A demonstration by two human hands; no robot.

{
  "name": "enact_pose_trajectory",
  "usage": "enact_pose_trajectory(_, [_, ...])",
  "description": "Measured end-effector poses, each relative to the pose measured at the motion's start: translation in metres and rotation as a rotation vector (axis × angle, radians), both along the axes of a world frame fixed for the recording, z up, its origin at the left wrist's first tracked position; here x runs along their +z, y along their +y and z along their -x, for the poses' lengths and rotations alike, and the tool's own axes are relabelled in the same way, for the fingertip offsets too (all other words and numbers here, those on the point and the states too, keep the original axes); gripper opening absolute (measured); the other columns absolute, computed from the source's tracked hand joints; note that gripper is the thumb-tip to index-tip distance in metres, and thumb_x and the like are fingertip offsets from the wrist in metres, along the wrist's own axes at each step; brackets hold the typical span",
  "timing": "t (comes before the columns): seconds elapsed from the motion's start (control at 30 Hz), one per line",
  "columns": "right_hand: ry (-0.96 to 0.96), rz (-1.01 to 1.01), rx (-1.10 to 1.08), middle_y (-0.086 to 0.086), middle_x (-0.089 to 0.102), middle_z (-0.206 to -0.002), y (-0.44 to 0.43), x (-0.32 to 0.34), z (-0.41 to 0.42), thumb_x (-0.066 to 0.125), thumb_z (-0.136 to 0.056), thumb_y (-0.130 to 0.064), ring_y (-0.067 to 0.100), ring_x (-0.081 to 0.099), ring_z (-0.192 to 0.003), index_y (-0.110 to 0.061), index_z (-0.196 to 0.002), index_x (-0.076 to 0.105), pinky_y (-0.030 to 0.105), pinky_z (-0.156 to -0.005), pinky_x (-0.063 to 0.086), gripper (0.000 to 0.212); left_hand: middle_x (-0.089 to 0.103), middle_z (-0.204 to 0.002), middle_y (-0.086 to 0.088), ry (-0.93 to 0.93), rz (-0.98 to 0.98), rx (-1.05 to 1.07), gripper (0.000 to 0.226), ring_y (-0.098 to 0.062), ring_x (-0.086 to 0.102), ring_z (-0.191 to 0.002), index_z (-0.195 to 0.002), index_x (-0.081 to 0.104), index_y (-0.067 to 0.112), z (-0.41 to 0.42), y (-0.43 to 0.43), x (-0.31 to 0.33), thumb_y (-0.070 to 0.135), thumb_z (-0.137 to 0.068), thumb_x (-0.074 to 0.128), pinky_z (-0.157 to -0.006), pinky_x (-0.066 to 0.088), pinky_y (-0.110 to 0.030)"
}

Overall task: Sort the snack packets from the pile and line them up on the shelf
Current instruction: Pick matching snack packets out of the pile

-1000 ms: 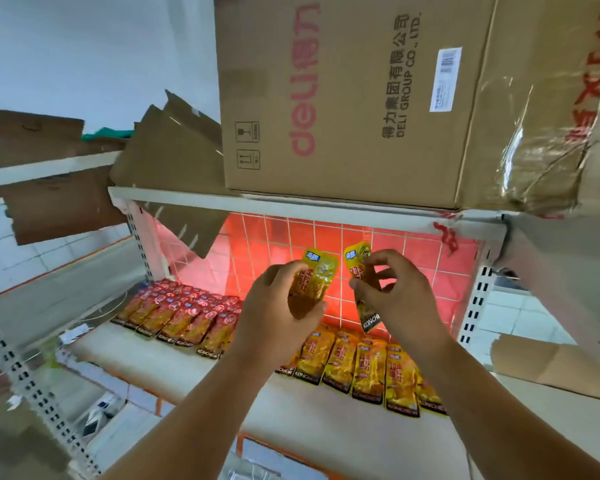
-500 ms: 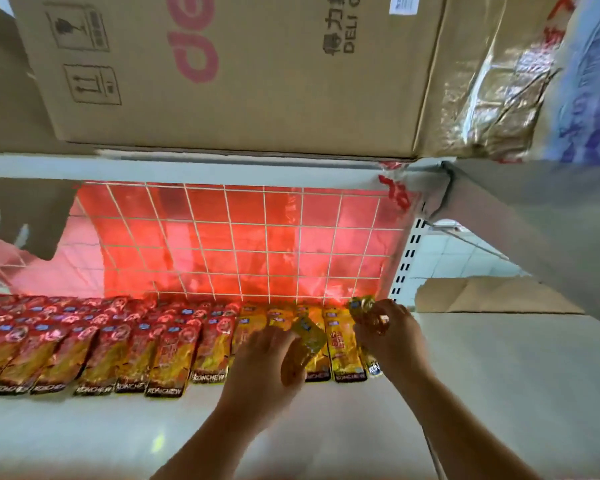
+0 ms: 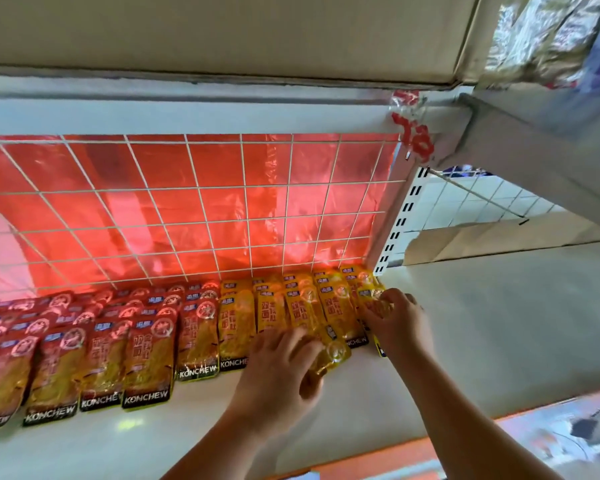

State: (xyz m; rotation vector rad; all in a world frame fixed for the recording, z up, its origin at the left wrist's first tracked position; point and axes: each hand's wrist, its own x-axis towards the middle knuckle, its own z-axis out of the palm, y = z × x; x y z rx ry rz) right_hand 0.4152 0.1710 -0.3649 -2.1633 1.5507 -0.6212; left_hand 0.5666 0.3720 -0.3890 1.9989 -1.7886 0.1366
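Snack packets lie in overlapping rows on the white shelf (image 3: 153, 438): red ones (image 3: 146, 355) on the left, yellow ones (image 3: 238, 323) on the right. My left hand (image 3: 278, 372) grips a yellow packet (image 3: 333, 351) that sticks out to the right of my fingers, just in front of the yellow row. My right hand (image 3: 397, 322) holds another yellow packet (image 3: 373, 301) at the right end of that row, near the shelf upright; the packet's lower corner shows below my wrist. Most of both held packets is hidden by my hands.
A red sheet behind a white wire grid (image 3: 205, 209) closes the shelf's back. A shelf board with a cardboard box (image 3: 222, 32) hangs low overhead. A slotted white upright (image 3: 400, 223) bounds the right end. The shelf's front strip is bare white.
The view has closed in on the shelf. Both hands have dropped from mid-air down to the yellow row, each carrying its packet with it.
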Motion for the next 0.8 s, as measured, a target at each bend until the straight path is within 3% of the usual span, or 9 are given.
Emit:
enact_pose_trajectory(0.27, [0.074,0.055,0.023,0.005,0.063,-0.105,-0.010,0.011,-0.024,0.076,-0.080,-0.049,0.029,0.057,-0.097,-0.021,-0.112,0.065,0.037,-0.080,0.051,0.045,0.060,-0.121,0.002,-0.013,0.082,-0.022,0.050,-0.024,0.058,-0.107,-0.120,0.061,0.031,0.000,-0.001,-0.003,0.046,-0.075,0.077,-0.093,0.049,-0.042])
enact_pose_trajectory(0.57, [0.119,0.055,0.042,0.006,0.061,-0.107,-0.010,0.005,-0.027,0.075,-0.079,-0.048,0.029,0.056,-0.099,-0.022,-0.113,0.063,0.039,-0.081,0.052,0.044,0.058,-0.121,0.004,-0.024,0.099,-0.018,0.050,-0.020,0.052,-0.111,-0.120,0.061,0.031,-0.001,0.000,-0.006,0.048,-0.076,0.077,-0.096,0.048,-0.039])
enact_pose_trajectory(0.8, [0.118,0.037,0.056,0.006,0.061,-0.107,-0.010,0.007,-0.024,0.075,-0.079,-0.049,0.030,0.056,-0.099,-0.023,-0.110,0.063,0.038,-0.082,0.050,0.042,0.058,-0.120,0.005,0.031,0.106,0.113,0.052,-0.022,0.059,-0.104,-0.123,0.057,0.033,0.001,0.000,-0.001,0.049,-0.076,0.073,-0.091,0.050,-0.042])
